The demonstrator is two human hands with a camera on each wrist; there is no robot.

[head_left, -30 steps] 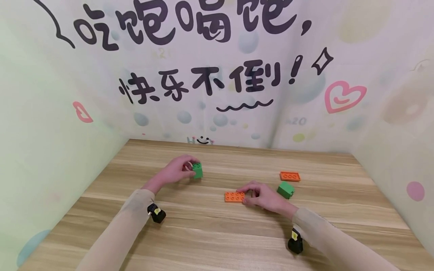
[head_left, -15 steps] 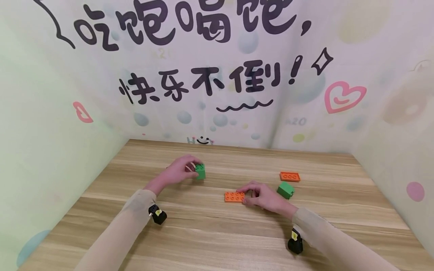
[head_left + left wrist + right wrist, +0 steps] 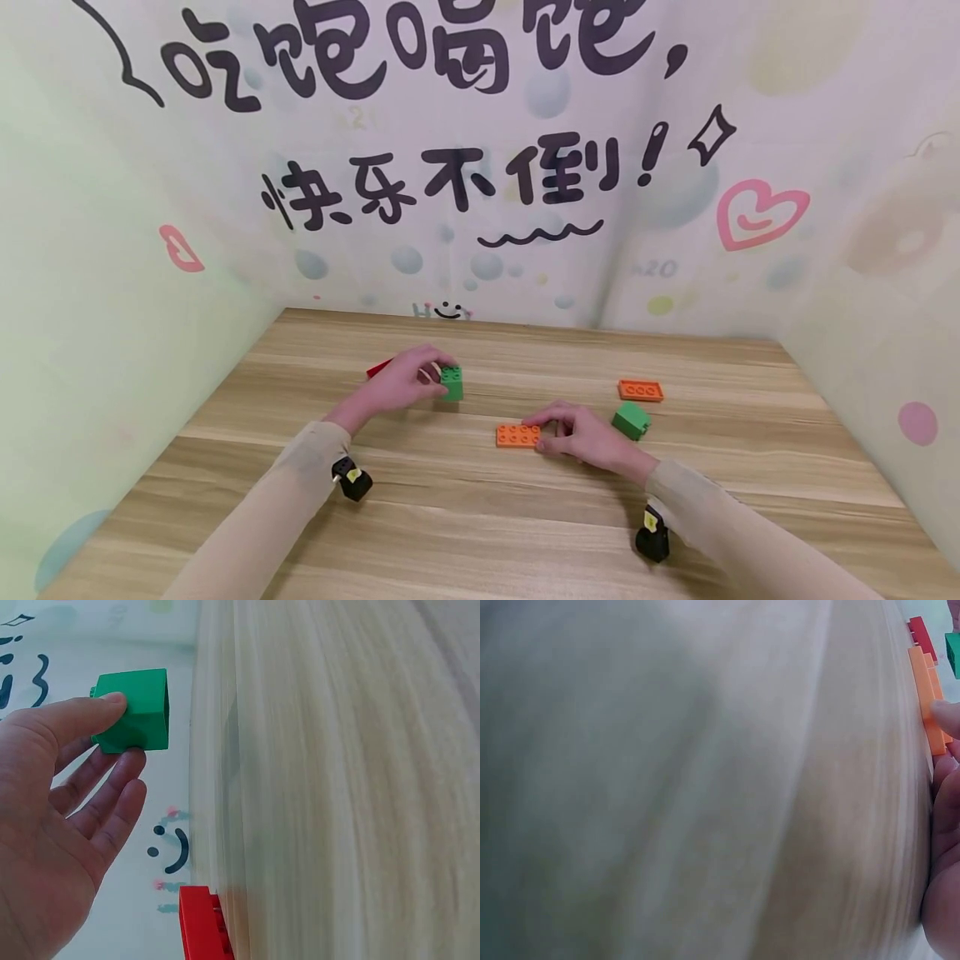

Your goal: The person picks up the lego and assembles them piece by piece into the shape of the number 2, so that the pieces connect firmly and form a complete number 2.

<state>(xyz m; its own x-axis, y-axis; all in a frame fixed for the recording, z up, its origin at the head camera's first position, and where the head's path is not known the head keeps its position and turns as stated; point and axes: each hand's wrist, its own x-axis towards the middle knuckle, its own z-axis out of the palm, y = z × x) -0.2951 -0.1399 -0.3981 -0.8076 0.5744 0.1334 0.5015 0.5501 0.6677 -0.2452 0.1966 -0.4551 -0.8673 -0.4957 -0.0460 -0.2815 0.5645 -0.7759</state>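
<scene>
My left hand (image 3: 403,382) pinches a green toy building block (image 3: 452,384) between thumb and fingertips, studs upward, at the left middle of the table. In the left wrist view the thumb lies on one side of the green block (image 3: 141,718), which is held clear of the table. My right hand (image 3: 588,437) pinches the right end of a flat orange building brick (image 3: 517,436), studs up on the table. In the right wrist view, that orange brick (image 3: 924,697) shows at the right edge with the thumb against it. A red brick (image 3: 201,922) lies partly hidden behind my left hand.
Right of my right hand lies a second green block (image 3: 632,421) on its side. Behind it an orange brick (image 3: 641,391) rests upside down. A printed cloth wall (image 3: 525,283) stands along the table's (image 3: 480,533) back edge.
My left hand has moved a little to the right with the green block, uncovering part of the red brick behind it. My right hand and its orange brick stay put.
</scene>
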